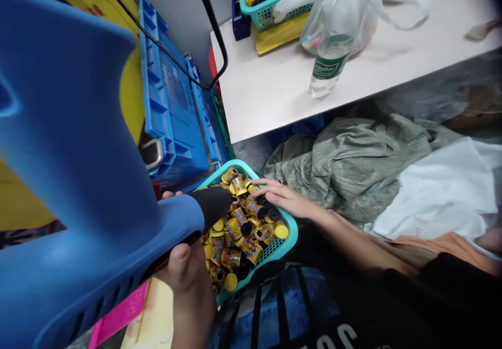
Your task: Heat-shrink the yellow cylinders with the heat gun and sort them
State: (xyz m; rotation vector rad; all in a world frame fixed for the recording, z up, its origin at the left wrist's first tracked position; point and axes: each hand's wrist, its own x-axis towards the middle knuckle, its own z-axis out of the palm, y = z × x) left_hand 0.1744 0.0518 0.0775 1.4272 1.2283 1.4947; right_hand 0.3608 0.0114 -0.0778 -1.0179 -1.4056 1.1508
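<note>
Tool: our blue heat gun (78, 155) filled the near left, its black nozzle (214, 202) over the teal basket (292, 234).
Left hand (188, 281): clenched around its handle.
Right hand (284, 198): lay open, fingers flat on the yellow pieces (235, 234) in the basket.
Beyond: a white table (274, 87) stood above.

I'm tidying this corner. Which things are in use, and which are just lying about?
In use: blue heat gun in left hand; teal basket; small yellow pots under right hand.
Lying about: water bottle; blue crate; grey sack; white table.
</note>
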